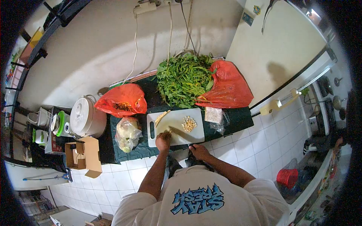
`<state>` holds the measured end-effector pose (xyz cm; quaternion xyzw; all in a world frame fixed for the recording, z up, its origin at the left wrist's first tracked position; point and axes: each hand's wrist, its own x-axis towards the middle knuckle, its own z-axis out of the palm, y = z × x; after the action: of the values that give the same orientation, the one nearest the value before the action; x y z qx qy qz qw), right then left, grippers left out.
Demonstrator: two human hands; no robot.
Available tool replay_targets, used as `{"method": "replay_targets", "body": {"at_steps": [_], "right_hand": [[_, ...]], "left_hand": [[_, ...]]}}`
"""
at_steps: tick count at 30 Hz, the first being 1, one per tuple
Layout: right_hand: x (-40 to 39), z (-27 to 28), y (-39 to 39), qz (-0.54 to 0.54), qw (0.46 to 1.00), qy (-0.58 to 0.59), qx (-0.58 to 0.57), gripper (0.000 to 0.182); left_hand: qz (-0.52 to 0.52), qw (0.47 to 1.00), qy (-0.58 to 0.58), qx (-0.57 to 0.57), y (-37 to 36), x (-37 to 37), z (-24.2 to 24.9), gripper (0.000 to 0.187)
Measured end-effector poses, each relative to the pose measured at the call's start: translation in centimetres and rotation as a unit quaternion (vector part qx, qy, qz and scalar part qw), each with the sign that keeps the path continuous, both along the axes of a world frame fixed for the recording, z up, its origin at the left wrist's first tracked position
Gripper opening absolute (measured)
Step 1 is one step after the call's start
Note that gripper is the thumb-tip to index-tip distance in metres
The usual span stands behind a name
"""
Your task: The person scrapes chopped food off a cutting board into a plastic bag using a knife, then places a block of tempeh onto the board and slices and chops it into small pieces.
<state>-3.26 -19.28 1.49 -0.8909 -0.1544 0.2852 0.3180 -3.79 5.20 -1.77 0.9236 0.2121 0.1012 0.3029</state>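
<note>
A white cutting board (pixel 177 117) with a dark-edged handle slot lies on the dark green table cover. My left hand (pixel 163 141) is closed over the board's near left part, its fingertips on something small and pale that I cannot make out. At the board's near right edge, my right hand (pixel 199 152) is curled around a dark thing, too small to name. A heap of chopped pale yellow pieces (pixel 189 124) sits on the board's right side. A few long pale sticks (pixel 162 117) lie at its upper left.
Behind the board are a big pile of leafy greens (pixel 184 77) and red plastic bags (pixel 232 88), (pixel 126 96). A clear bag of pale vegetables (pixel 128 133) stands left; a wrapped pale block (pixel 213 115) lies right. Further left are a white rice cooker (pixel 88 116) and an open cardboard box (pixel 90 152).
</note>
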Motion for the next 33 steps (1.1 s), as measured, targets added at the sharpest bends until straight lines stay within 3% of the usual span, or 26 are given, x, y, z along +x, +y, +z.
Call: {"method": "replay_targets", "body": {"at_steps": [7, 10, 13, 15, 19, 21, 23, 25, 27, 29, 30, 33], "right_hand": [[0.5, 1.2, 0.4, -0.046, 0.997, 0.002, 0.056, 0.045], [0.1, 0.8, 0.1, -0.008, 0.998, 0.008, 0.068, 0.045], [0.0, 0.3, 0.2, 0.042, 0.996, -0.065, 0.043, 0.045], [0.1, 0.6, 0.6, -0.057, 0.996, -0.020, 0.059, 0.045], [0.2, 1.3, 0.7, -0.056, 0.997, 0.018, 0.049, 0.045], [-0.4, 1.4, 0.5, -0.005, 0.998, -0.001, 0.063, 0.047], [-0.9, 1.6, 0.1, 0.015, 0.997, -0.047, 0.055, 0.046], [-1.0, 1.5, 0.2, 0.037, 0.994, -0.094, 0.049, 0.045], [-0.8, 1.2, 0.6, -0.050, 0.996, -0.044, 0.060, 0.045], [-0.7, 1.0, 0.6, -0.034, 0.996, -0.049, 0.066, 0.044], [-0.8, 0.6, 0.4, -0.017, 0.996, -0.052, 0.068, 0.044], [-1.5, -0.2, 0.3, -0.005, 0.998, -0.037, 0.053, 0.044]], "left_hand": [[0.013, 1.000, 0.007, 0.002, 0.2, 0.0, -0.6, 0.016], [0.025, 0.999, 0.029, 0.005, -0.2, 0.1, 0.1, 0.017], [0.038, 0.999, 0.024, -0.012, -0.3, 0.1, 0.4, 0.019], [0.039, 0.998, 0.001, -0.040, -0.1, -0.1, 0.7, 0.021], [0.046, 0.998, 0.009, -0.030, -0.1, -0.1, 0.5, 0.024], [0.047, 0.998, -0.003, -0.046, -0.2, 0.1, 0.6, 0.025], [0.057, 0.994, 0.089, 0.009, -0.4, 0.6, 1.3, 0.027], [0.060, 0.996, 0.073, 0.000, -0.4, 0.4, 1.0, 0.027], [0.063, 0.996, 0.055, -0.007, -0.1, 0.3, 0.6, 0.028], [0.072, 0.995, 0.053, -0.036, 0.1, 0.2, 0.0, 0.028], [0.042, 0.998, -0.001, -0.053, 0.2, -0.2, -0.1, 0.028], [0.040, 0.999, 0.020, -0.031, 0.3, 0.0, -0.7, 0.029]]}}
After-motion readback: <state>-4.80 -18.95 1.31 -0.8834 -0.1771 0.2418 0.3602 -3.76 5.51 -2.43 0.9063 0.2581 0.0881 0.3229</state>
